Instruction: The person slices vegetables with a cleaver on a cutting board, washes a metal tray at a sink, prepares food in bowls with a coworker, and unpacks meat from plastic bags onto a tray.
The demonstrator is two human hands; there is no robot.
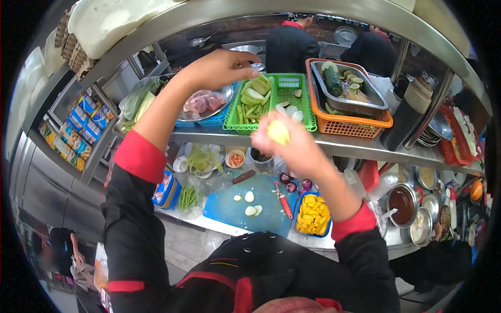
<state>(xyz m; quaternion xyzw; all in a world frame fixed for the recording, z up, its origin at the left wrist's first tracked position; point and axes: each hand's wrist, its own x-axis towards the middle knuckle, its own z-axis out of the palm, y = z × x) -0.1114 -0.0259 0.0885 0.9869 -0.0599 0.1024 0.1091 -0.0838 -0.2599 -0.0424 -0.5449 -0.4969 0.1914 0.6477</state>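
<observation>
My left hand point(227, 68) reaches over the back shelf, its fingers bent and apart, above a metal plate of raw meat point(203, 103) and beside a green basket point(308, 123) of cut green vegetables point(254, 96). Nothing shows between those fingers. Smeared by motion, my right hand point(292, 141) is closed on a pale yellow-green vegetable piece point(278, 132) in front of the basket. Below, a blue cutting board point(224, 207) carries several white pieces point(249, 196), a red-handled peeler point(283, 201) and, at its far edge, a brown-handled knife point(243, 177).
An orange basket point(347, 125) with a metal tray of cucumber and limes stands right on the shelf. Beside the board are a tub of yellow chunks point(313, 215), purple onions point(291, 186) and green beans point(190, 197). Sauce pans point(402, 206) sit farther right. Other people work nearby.
</observation>
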